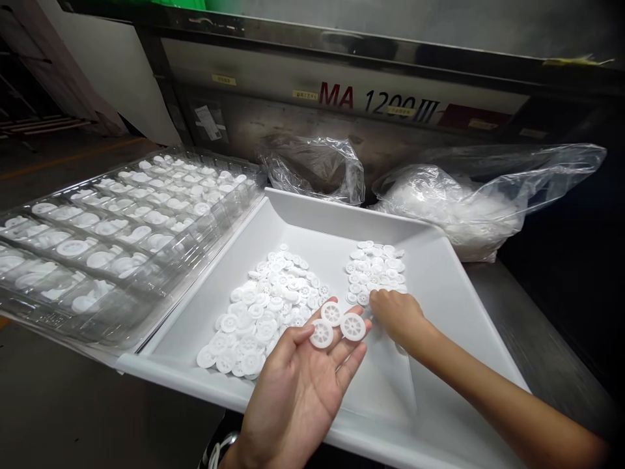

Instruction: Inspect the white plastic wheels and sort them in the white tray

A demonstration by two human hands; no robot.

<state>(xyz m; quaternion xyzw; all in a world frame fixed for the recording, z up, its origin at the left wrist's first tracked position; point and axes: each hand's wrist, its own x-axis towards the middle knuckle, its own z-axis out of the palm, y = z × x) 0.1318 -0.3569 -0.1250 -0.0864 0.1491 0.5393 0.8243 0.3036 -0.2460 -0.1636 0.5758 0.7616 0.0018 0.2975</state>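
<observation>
Palm up over the white bin [469,339], my left hand [307,384] holds three white plastic spoked wheels [352,327] on its fingers, the thumb touching the nearest one. My right hand [398,316] is closed, fingers pointing down at the near edge of the smaller pile of wheels [375,264]. What its fingertips hold, if anything, is hidden. A larger heap of similar white wheels [249,326] lies on the bin's left side, partly behind my left hand.
Left of the bin lies a clear plastic compartment tray [234,228] with white parts in its pockets. Behind the bin are a crumpled clear bag [317,169] and a clear bag of white material [449,208]. A machine [273,124] marked "MA 1200III" rises at the back.
</observation>
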